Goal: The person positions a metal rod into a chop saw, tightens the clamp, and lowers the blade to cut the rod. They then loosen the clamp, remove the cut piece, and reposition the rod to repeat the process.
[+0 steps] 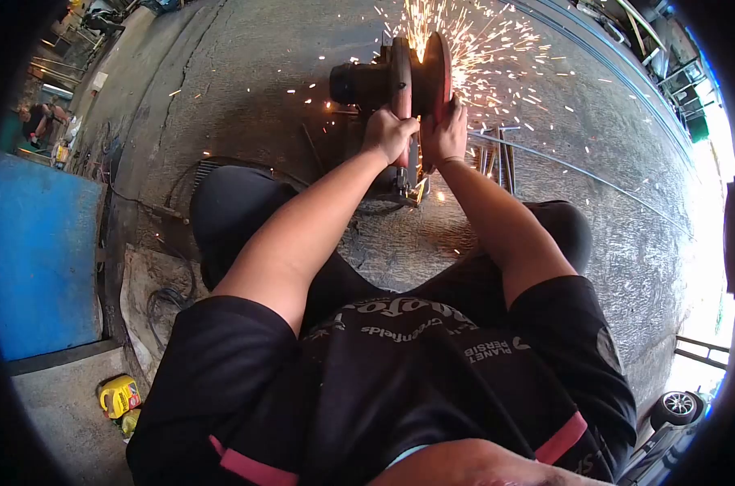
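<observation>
A cut-off saw (367,84) with a round red guard (441,69) stands on the floor in front of me, throwing bright sparks from its far side. My left hand (392,134) is closed around the saw's reddish handle (401,81). Beside it, my right hand (447,136) lies against the near edge of the red guard, its fingers on the right side and its thumb toward the left. The piece being cut is hidden behind the saw and my hands. Some glowing light shows low between my wrists.
Long metal bars (578,168) lie on the concrete floor (626,235) to the right. My knees flank the saw. A blue panel (43,255) stands at left, near a yellow bottle (119,395). A dark cable (140,202) runs along the left floor. A wheel (678,403) shows at lower right.
</observation>
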Motion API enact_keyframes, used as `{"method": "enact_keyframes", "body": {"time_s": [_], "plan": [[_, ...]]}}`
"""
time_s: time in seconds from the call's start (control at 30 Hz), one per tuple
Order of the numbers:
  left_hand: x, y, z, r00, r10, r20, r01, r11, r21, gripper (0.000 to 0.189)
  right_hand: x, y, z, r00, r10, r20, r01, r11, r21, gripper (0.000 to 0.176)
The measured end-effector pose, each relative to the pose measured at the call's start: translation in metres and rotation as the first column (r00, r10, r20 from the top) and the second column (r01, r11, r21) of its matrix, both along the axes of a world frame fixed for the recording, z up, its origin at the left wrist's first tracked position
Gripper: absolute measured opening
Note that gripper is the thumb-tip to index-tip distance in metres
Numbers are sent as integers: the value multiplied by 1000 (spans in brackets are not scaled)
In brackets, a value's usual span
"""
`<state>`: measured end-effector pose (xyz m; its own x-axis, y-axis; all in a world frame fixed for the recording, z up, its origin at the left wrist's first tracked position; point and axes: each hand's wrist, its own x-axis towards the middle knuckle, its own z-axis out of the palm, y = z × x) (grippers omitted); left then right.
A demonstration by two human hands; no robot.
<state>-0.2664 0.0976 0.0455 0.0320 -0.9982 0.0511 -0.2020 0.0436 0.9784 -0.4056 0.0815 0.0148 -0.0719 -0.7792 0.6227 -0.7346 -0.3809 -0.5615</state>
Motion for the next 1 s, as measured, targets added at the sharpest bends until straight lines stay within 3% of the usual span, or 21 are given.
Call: {"method": "enact_keyframes", "body": {"time_s": [0.07,0.2,0.33,0.53,0.63,0.73,0.83,1.0], "plan": [[-1,1,2,997,57,42,-55,997,-48,29,0,0,-1,1000,2,8,-2,1000,7,62],[2,4,10,993,-1,115,-1,1000,18,32,1,-1,-3,999,0,43,-2,999,55,62],[-2,9,15,998,12,69,-12,1000,-5,36,-2,-2,-7,1000,2,-1,-2,1000,-14,61],[0,1,-1,1000,-9,24,9,1000,-1,33,0,0,-3,999,19,32,-20,999,41,61],[-1,5,5,999,-16,-47,16,1000,-14,21,-1,-1,-4,1000,20,22,-20,1000,24,61],[1,0,-4,998,34,56,-31,998,-45,23,-2,-1,-7,1000,23,20,-23,1000,15,61],[5,-5,-14,991,-35,128,36,999,-4,24,-1,1,-2,999,21,33,-22,999,39,61],[-2,15,21,1000,-17,-9,18,998,66,25,-2,0,-5,998,44,37,-46,996,75,61]]}}
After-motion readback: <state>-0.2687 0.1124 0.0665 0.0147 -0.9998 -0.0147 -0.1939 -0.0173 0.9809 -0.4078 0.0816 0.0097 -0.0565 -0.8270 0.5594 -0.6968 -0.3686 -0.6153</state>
